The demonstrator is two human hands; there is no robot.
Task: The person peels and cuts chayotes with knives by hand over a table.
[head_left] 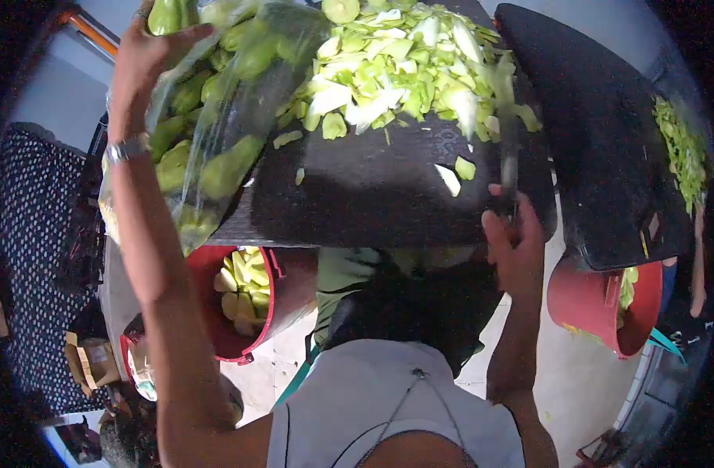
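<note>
My left hand [150,43] is raised at the top left, its fingers round a green vegetable [166,14] at the mouth of a clear plastic bag [240,97]. Inside the bag lie several more green vegetables. My right hand [515,234], at the table's front edge, is closed on the handle of a knife [508,132], whose blurred blade points away from me. Left of the blade, a large heap of pale green and white slices [404,74] covers the back of the dark table [372,195]. A few loose pieces [448,179] lie nearer me.
Below the table at the left, a red bucket [271,304] holds cut pieces. Another red bucket [564,300] stands at the right under a second dark table [599,140]. Another person's arm [698,257] shows at the far right, beside green shreds [683,152].
</note>
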